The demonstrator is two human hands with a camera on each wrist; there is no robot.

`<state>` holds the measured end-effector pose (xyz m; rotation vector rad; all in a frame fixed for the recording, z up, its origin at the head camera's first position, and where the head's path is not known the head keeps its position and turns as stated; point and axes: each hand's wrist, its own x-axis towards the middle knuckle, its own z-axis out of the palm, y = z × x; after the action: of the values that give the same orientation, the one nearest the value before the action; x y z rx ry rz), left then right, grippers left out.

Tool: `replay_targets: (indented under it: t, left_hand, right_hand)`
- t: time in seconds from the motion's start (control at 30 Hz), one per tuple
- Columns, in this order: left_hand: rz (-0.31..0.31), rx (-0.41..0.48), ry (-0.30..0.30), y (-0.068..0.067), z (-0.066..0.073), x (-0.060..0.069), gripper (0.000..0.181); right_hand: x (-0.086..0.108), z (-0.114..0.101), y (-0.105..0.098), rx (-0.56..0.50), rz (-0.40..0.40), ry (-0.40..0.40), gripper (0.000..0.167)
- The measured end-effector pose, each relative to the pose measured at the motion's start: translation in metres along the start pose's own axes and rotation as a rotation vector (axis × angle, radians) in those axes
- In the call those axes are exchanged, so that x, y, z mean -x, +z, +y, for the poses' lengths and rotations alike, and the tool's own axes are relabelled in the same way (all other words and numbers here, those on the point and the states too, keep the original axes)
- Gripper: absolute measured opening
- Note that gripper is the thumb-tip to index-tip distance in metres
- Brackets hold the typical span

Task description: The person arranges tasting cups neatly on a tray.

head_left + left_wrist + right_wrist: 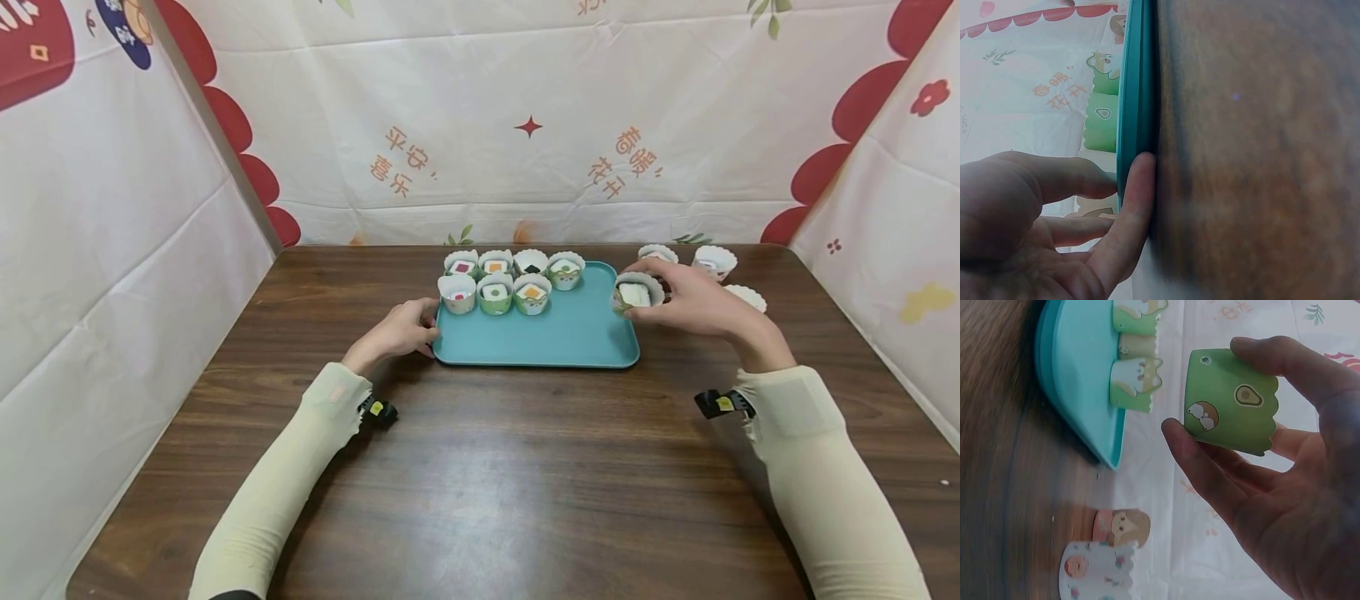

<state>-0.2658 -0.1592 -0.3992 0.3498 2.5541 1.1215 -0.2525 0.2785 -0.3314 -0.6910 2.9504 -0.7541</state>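
My right hand (693,298) holds a green paper cupcake cup (1229,400) between thumb and fingers, raised off the table at the right edge of the tray. Avocado and animal prints show on its side, and a white block (633,294) lies inside. My left hand (397,332) pinches the left rim of the teal tray (570,342), with a finger along the outer wall in the left wrist view. Several similar cups stand on the tray in two rows at its back left, among them a green cup (496,302) and an orange-topped one (532,304).
To the right of the tray, three more paper cups stand on the brown table (480,467): one behind my right hand, a white cup (715,262) and a partly hidden cup (747,297). A printed cloth (480,108) hangs behind and at both sides.
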Motion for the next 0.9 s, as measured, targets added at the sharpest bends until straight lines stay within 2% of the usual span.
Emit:
replay_targets:
  t: [0.1, 0.43, 0.7, 0.9]
  left_hand:
    - [-0.002, -0.003, -0.005, 0.000, 0.001, 0.001, 0.063]
    - [0.005, 0.000, -0.006, 0.002, 0.002, 0.001, 0.062]
    - [-0.004, -0.004, -0.017, 0.000, 0.004, 0.002, 0.062]
    - [-0.006, -0.003, -0.024, 0.000, 0.004, 0.001, 0.062]
  right_hand:
    - [-0.004, -0.001, 0.004, -0.019, -0.006, 0.003, 0.057]
    - [-0.018, -0.008, 0.014, 0.010, -0.011, 0.047, 0.054]
    - [-0.031, -0.012, 0.023, -0.013, -0.008, 0.021, 0.055]
    - [-0.035, -0.018, 0.028, -0.019, 0.007, 0.030, 0.059]
